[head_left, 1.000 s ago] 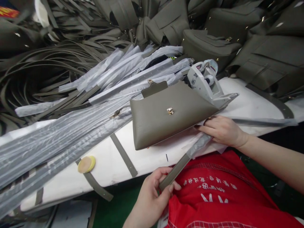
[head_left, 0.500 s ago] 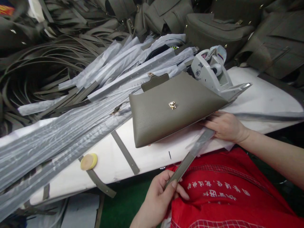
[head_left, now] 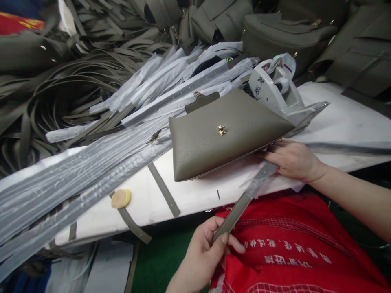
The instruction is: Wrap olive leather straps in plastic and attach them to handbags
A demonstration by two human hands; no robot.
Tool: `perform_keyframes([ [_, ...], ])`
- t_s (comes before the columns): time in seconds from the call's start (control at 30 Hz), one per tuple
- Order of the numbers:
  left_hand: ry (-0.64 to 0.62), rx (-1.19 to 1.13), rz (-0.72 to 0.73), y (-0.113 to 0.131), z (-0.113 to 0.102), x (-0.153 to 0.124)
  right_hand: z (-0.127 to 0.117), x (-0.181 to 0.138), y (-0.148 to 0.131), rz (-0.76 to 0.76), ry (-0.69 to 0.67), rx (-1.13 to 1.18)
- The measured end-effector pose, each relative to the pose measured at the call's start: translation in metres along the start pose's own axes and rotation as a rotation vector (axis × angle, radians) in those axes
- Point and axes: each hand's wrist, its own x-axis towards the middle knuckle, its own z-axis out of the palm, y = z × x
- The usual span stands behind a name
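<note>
The strap [head_left: 236,211] vanishes under the right hand [head_left: 293,160]. The bottom edge cuts the left hand [head_left: 203,256] at the wrist; the red cloth [head_left: 18,22], upper left, is blurred.

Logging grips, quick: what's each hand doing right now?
Left hand: closed, pinching the bare end of the strap.
Right hand: rests on the strap's wrapped part by the bag; grip cannot be told.

One handbag [head_left: 226,138] is counted, with one tape dispenser [head_left: 275,91] just behind its right end, one round yellow pad [head_left: 121,198] to its lower left and at least two bare straps [head_left: 164,191] below its left end. One held strap [head_left: 235,213] and two hands are counted: left hand [head_left: 201,254] below the handbag, right hand [head_left: 293,160] at its right corner. At least four finished bags [head_left: 275,32] are made out behind the handbag; the wrapped straps [head_left: 91,171] left of it cannot be counted.
</note>
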Motion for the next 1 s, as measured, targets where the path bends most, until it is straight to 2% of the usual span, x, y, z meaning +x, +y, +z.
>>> perform_keyframes([
  [0.33,0.013,-0.011,0.124,-0.006,0.000,-0.010,-0.003,-0.003,0.001,-0.031,0.077,-0.006],
  [0.63,0.010,-0.006,0.134,-0.010,-0.001,-0.010,0.001,-0.006,0.002,-0.038,0.149,-0.026],
  [1.0,-0.008,-0.046,0.132,-0.012,-0.008,-0.007,-0.001,-0.003,0.001,-0.066,0.127,-0.100],
])
